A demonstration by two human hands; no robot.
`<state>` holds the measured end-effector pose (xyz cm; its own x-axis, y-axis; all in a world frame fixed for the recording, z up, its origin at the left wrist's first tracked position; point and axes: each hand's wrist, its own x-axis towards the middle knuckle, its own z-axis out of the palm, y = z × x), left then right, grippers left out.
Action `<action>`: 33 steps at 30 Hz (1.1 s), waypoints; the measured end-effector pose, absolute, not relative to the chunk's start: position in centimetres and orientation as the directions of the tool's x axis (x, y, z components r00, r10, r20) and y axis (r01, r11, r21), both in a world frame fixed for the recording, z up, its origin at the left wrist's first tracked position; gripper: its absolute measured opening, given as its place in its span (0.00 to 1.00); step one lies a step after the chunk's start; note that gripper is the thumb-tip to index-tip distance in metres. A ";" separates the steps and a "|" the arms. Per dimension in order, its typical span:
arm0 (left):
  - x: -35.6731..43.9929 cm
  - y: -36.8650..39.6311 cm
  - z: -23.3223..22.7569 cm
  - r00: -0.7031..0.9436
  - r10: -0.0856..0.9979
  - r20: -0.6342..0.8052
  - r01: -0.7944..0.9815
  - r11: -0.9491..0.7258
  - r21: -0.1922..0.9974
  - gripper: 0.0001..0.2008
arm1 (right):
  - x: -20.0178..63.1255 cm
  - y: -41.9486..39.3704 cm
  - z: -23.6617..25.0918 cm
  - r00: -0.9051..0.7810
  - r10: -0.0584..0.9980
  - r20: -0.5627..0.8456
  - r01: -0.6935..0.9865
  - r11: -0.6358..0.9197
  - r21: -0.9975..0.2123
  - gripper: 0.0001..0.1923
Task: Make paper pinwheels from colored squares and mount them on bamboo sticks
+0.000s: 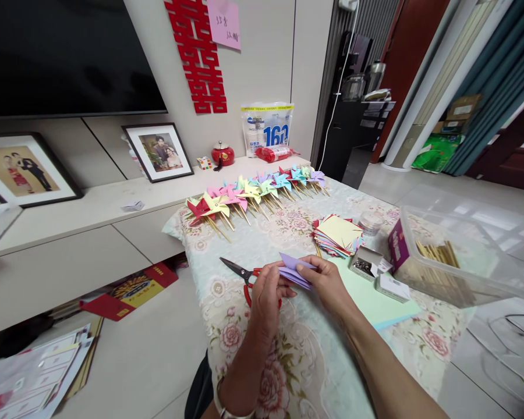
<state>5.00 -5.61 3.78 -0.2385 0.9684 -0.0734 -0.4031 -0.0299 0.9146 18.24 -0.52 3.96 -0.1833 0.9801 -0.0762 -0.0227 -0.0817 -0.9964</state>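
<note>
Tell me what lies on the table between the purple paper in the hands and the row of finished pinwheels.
In the head view, only bare floral tablecloth lies between the purple paper and the pinwheels. The scissors lie left of the paper and the paper stack to its right.

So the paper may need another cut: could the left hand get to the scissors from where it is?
Probably yes. The scissors lie open on the tablecloth right under the left hand, nothing covering them. But that hand and the right hand both pinch the folded purple paper, so it must let go first.

Folded purple paper pinched between both hands.
</note>
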 end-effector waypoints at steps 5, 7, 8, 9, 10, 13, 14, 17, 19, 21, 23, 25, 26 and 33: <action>5.1 -5.5 3.3 -0.222 0.972 -0.082 -0.428 -0.022 0.904 0.20 | 18.1 -0.6 4.0 -0.179 0.975 -0.135 -0.122 -0.158 -0.980 0.15; 5.1 -5.5 3.1 -0.217 0.973 -0.078 -0.418 -0.020 0.908 0.20 | 18.0 -0.6 4.1 -0.173 0.972 -0.157 -0.171 -0.186 -0.968 0.15; 5.1 -5.4 2.9 -0.218 0.972 -0.082 -0.413 -0.016 0.911 0.20 | 18.0 -0.6 4.2 -0.168 0.972 -0.163 -0.193 -0.195 -0.962 0.15; 5.0 -5.4 2.8 -0.222 0.971 -0.088 -0.409 -0.011 0.913 0.20 | 18.0 -0.6 4.3 -0.165 0.971 -0.171 -0.212 -0.204 -0.956 0.16; 5.0 -5.4 2.6 -0.223 0.970 -0.096 -0.405 -0.002 0.914 0.20 | 18.0 -0.6 4.3 -0.166 0.969 -0.182 -0.226 -0.217 -0.949 0.16; 5.0 -5.3 2.1 -0.227 0.969 -0.098 -0.390 0.002 0.921 0.18 | 17.9 -0.5 4.4 -0.178 0.959 -0.221 -0.251 -0.261 -0.932 0.18; 5.0 -5.3 2.1 -0.224 0.970 -0.093 -0.384 -0.001 0.923 0.18 | 17.9 -0.5 4.4 -0.180 0.957 -0.228 -0.252 -0.269 -0.930 0.19; 5.1 -5.3 2.1 -0.221 0.971 -0.096 -0.394 0.001 0.919 0.19 | 17.9 -0.5 4.4 -0.177 0.959 -0.220 -0.239 -0.259 -0.936 0.20; 5.1 -5.3 2.3 -0.224 0.969 -0.106 -0.421 0.002 0.907 0.20 | 17.9 -0.6 4.3 -0.176 0.961 -0.213 -0.233 -0.251 -0.940 0.20; 5.1 -5.3 2.5 -0.226 0.969 -0.103 -0.439 -0.006 0.899 0.22 | 18.0 -0.6 4.2 -0.172 0.963 -0.208 -0.234 -0.245 -0.941 0.20; 5.1 -5.3 2.5 -0.221 0.971 -0.089 -0.435 -0.016 0.900 0.24 | 18.0 -0.6 4.2 -0.168 0.964 -0.207 -0.249 -0.245 -0.937 0.20; 5.1 -5.3 2.4 -0.205 0.976 -0.079 -0.423 -0.016 0.906 0.25 | 18.0 -0.5 4.2 -0.167 0.962 -0.216 -0.280 -0.256 -0.925 0.21; 5.2 -5.2 2.3 -0.202 0.976 -0.074 -0.415 -0.017 0.910 0.25 | 18.0 -0.5 4.3 -0.162 0.962 -0.221 -0.303 -0.261 -0.916 0.21; 5.4 -5.1 2.8 -0.254 0.962 -0.100 -0.463 -0.031 0.886 0.25 | 18.2 -0.4 4.9 -0.123 0.950 -0.289 -0.425 -0.313 -0.849 0.17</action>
